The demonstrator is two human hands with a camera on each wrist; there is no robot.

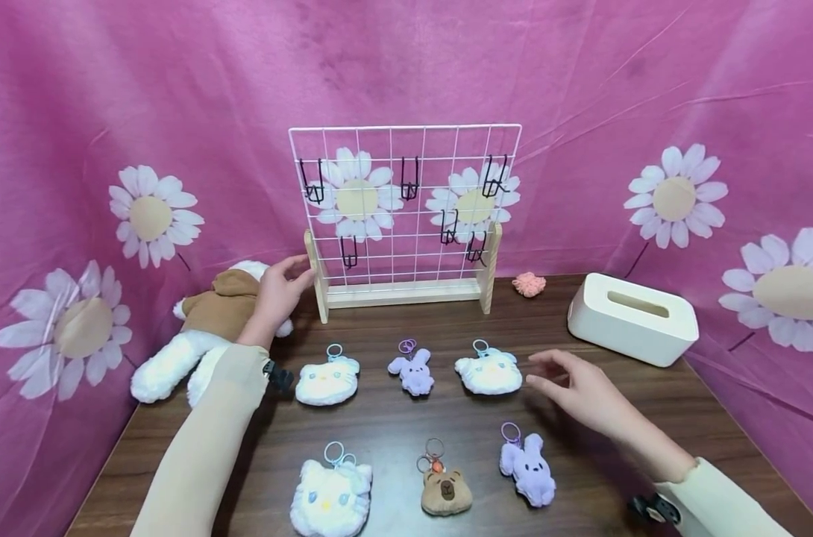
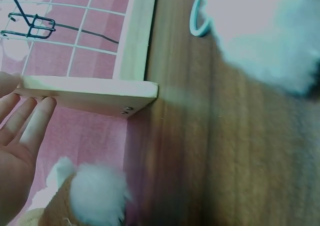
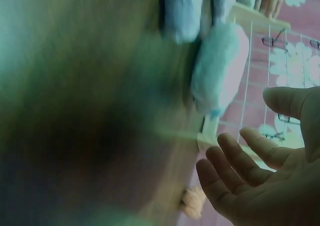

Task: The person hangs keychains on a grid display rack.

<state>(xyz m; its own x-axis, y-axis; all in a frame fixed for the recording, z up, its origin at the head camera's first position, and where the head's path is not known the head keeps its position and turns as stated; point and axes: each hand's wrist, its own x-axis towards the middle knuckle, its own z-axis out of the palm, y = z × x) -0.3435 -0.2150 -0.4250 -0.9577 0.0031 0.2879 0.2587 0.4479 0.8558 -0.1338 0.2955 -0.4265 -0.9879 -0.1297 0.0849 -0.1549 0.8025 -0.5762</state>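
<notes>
Head view: your right hand (image 1: pixel 584 391) hangs just beside the white plush cat-face keychain (image 1: pixel 489 374) on the brown wooden table (image 1: pixel 386 426); imo pinching its light-blue ring (image 1: pixel 482 353) beats grabbing fluff. Left wrist: your left hand (image 2: pixel 17 158) touches the white-wire, pale-wood rack (image 2: pixel 95 87), fingers nearly straight, so press lightly. Right wrist: loosely curved fingers (image 3: pixel 245 161), nothing held.
</notes>
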